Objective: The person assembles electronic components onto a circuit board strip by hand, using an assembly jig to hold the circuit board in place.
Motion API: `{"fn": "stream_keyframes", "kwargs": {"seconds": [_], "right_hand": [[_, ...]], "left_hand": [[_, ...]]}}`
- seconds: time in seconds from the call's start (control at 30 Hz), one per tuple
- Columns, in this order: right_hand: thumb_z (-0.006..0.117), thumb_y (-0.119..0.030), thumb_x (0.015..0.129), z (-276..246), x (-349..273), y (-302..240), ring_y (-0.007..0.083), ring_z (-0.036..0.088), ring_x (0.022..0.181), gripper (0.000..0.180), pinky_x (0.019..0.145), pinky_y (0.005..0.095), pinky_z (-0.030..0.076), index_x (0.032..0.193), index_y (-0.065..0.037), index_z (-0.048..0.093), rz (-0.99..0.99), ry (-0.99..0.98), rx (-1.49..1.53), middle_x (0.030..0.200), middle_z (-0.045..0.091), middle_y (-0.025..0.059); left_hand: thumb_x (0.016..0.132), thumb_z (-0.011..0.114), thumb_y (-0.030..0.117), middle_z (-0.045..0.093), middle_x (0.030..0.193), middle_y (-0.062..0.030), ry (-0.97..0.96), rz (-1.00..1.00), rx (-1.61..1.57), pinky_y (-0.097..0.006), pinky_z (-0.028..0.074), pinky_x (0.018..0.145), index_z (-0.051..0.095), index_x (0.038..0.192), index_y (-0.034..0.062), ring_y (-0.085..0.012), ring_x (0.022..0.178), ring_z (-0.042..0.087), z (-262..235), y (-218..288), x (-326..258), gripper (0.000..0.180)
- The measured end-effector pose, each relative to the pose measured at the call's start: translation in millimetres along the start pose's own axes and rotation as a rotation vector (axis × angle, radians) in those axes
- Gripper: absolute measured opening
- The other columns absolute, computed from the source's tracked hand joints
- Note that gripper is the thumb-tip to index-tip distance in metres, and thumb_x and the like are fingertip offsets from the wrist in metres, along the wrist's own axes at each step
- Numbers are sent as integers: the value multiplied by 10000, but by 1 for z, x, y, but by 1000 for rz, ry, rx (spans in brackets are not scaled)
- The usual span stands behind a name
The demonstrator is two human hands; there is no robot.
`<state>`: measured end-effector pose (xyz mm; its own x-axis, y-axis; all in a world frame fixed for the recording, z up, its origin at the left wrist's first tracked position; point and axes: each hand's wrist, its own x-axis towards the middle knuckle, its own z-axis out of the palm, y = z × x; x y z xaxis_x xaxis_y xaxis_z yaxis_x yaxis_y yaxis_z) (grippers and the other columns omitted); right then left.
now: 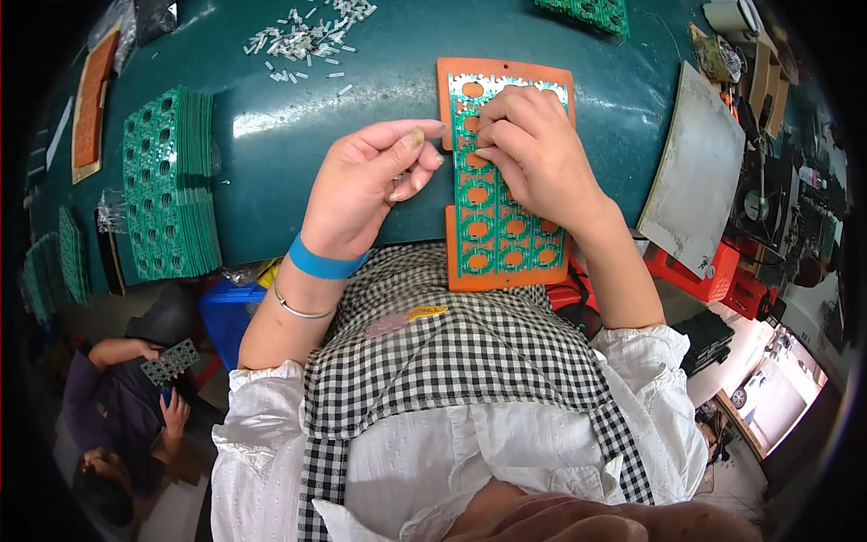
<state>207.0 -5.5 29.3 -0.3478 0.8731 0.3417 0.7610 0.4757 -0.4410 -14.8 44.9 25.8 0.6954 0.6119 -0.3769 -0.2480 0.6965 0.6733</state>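
Green circuit-board panel (495, 215) lying on an orange tray (506, 281), its near end by the person's checked apron (433, 357). The left hand (352, 181), beside the panel, is half curled, thumb near forefinger; whether it holds anything cannot be told. The right hand (540, 158) bends over the panel, fingertips gathered narrowly; anything pinched is hidden. Beyond, small pale strips (309, 42) lie heaped on the green table (271, 199).

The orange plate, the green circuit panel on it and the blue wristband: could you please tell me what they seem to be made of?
Orange plate: probably rigid plastic or composite board, fairly matte, judging by its even colour and flat shape.
Green circuit panel: likely coated laminate, glossy, since its far end catches glare.
Blue wristband: smooth, perhaps silicone or fabric; the look leaves it open.
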Motion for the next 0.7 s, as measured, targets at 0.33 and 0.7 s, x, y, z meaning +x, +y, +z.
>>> {"fn": "stream_keyframes", "kwargs": {"seconds": [0.33, 0.7], "right_hand": [[728, -66, 720, -11, 14, -27, 216, 582, 879, 109, 752, 332, 470, 799, -44, 656, 269, 151, 470, 905, 617, 58], [708, -44, 720, -8, 11, -38, 194, 592, 845, 72, 740, 300, 476, 734, -24, 641, 336, 142, 504, 890, 615, 60]], "left_hand": [[942, 516, 67, 646, 880, -75, 20, 105, 213, -183, 431, 618, 420, 1342, -29, -66, 708, 533, 26, -2, -10, 422], [942, 522, 93, 651, 849, -57, 0, 67, 291, -179, 429, 602, 567, 1031, -23, -53, 664, 519, 25, -10, -11, 153]]}}
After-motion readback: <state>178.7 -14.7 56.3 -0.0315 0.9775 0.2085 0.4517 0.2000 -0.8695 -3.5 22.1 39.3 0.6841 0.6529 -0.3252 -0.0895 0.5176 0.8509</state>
